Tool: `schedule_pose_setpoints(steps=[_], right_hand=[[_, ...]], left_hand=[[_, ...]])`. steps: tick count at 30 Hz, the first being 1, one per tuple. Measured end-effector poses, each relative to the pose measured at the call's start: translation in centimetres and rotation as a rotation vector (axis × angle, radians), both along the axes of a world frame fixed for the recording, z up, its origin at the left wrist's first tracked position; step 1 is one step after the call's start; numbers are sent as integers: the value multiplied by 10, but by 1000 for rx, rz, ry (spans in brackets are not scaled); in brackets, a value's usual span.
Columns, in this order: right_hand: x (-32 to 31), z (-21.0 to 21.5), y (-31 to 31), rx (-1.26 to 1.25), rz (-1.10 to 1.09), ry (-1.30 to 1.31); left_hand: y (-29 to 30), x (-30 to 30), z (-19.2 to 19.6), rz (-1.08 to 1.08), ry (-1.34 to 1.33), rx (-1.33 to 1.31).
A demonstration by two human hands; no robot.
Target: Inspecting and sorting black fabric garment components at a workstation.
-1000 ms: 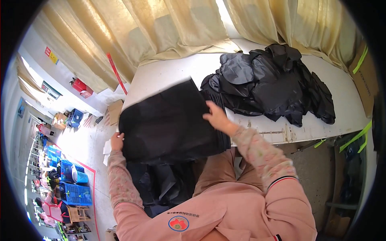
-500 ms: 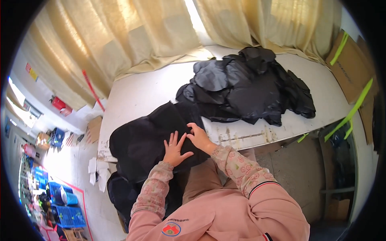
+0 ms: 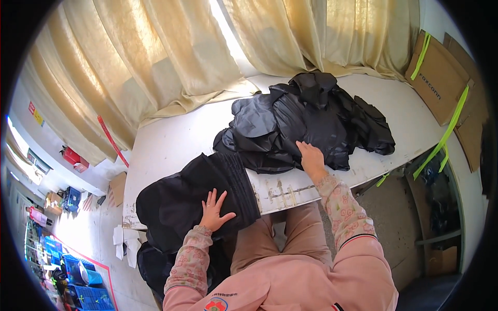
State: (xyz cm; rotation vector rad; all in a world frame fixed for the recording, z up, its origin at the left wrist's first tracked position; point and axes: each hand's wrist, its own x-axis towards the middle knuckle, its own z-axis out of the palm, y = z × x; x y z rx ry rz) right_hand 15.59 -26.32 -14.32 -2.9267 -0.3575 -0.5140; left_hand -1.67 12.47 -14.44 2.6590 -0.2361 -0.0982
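Note:
My left hand lies flat with its fingers spread on a flat stack of matte black fabric pieces at the table's near left. Several layered edges show along the stack's right side. My right hand is at the near edge of a crumpled heap of shiny black fabric. Its fingers stretch forward over the heap, and I see nothing gripped in them. Both the stack and the heap rest on a white table with a worn front edge.
Beige curtains hang behind the table. Cardboard sheets with yellow-green straps stand at the right. More black material sits below the table's left corner. Blue crates and a red fire extinguisher are farther left.
My right hand has left the fabric stack and moved right to the shiny heap. The stack's right part now lies folded back in layers. My left hand stays on the stack.

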Motion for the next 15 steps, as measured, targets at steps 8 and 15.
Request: schedule_pose_setpoints(steps=[8, 15], right_hand=[[-68, -15, -34, 224, 150, -50], [-98, -19, -50, -87, 171, -154]], left_hand=[[7, 2, 21, -5, 85, -5], [8, 3, 34, -24, 55, -72]])
